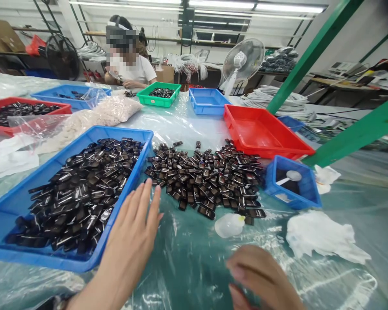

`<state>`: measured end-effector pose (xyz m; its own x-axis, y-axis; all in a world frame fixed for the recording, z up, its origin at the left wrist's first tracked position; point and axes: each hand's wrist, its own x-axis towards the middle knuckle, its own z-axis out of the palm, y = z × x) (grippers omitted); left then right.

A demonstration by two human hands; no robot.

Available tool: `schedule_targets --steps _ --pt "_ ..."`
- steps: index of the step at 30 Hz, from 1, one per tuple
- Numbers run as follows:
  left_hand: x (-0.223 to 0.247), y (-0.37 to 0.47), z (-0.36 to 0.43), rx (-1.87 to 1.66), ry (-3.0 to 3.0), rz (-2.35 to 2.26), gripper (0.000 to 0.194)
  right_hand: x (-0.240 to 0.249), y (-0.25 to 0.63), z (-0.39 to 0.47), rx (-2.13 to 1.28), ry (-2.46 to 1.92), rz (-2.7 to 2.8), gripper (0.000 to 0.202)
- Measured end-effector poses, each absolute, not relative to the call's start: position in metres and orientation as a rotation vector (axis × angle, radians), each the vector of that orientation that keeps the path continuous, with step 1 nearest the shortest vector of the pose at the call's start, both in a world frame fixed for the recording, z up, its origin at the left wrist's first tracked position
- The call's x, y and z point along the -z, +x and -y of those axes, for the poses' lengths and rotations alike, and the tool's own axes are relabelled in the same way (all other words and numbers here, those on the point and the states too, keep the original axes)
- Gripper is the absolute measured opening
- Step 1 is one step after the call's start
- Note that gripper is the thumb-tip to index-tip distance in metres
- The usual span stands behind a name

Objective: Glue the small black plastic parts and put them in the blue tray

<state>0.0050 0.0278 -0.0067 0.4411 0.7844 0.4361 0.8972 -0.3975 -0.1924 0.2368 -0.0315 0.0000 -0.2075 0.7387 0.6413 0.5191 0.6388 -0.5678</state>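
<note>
My left hand lies palm down with its fingers stretched out, by the right wall of a large blue tray. Nothing shows in it. The tray holds many small black plastic pieces with shiny faces. Just beyond my left fingertips, a loose heap of similar black pieces is spread on the table. At the lower right, my right hand is somewhat blurred. Its fingers are curved, with a gap to the thumb and nothing seen between them. A translucent white squeeze bottle with a yellowish tip lies between that hand and the heap.
On the right stand a red tray and a small blue bin with dark contents and a white spoon. White cloth lies nearby. A green post slants up at right. Across the table sits a person.
</note>
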Motion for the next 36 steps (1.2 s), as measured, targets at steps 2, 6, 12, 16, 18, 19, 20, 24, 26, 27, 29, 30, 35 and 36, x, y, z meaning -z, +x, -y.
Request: schedule_targets --steps 2,6,12,16,18,19,20,24,26,27,29,30,35,36 --pt "0.021 0.017 -0.032 0.341 -2.258 1.392 0.042 0.007 0.242 0.026 -0.175 -1.066 1.636 0.051" --pt "0.036 0.028 -0.043 0.303 -2.226 1.449 0.046 0.024 0.249 0.012 -0.289 -1.265 1.466 0.061" --pt "0.036 0.029 -0.051 0.315 -2.241 1.486 0.068 0.039 0.252 0.007 -0.902 -1.581 1.491 0.04" --pt "0.036 0.029 -0.054 0.352 -2.246 1.564 0.073 0.035 0.247 0.009 -0.891 -1.624 1.47 0.034" --pt "0.036 0.029 -0.054 0.372 -2.271 1.581 0.073 0.033 0.246 0.01 -0.87 -1.622 1.49 0.033" --pt "0.036 0.029 -0.053 0.383 -2.289 1.577 0.072 0.032 0.246 0.01 -0.87 -1.616 1.512 0.034" --pt "0.035 0.03 -0.051 0.396 -2.308 1.566 0.071 0.032 0.247 0.009 -0.87 -1.616 1.531 0.034" --pt "0.031 0.032 -0.04 0.451 -2.417 1.479 0.065 0.034 0.25 0.009 -0.853 -1.633 1.558 0.032" --pt "0.029 0.032 -0.034 0.473 -2.492 1.436 0.063 0.035 0.251 0.008 -0.861 -1.615 1.599 0.031" --pt "0.028 0.032 -0.032 0.482 -2.53 1.423 0.063 0.036 0.252 0.008 -0.866 -1.603 1.623 0.031" --pt "0.028 0.031 -0.029 0.499 -2.585 1.419 0.062 0.036 0.253 0.007 -0.878 -1.61 1.648 0.031" --pt "0.028 0.03 -0.03 0.513 -2.591 1.432 0.06 0.037 0.253 0.007 -0.881 -1.624 1.653 0.031" --pt "0.035 0.024 -0.036 0.561 -2.533 1.543 0.052 0.038 0.254 0.006 -0.835 -1.627 1.707 0.031" --pt "0.036 0.023 -0.036 0.562 -2.55 1.552 0.05 0.039 0.255 0.006 -0.822 -1.624 1.712 0.03"
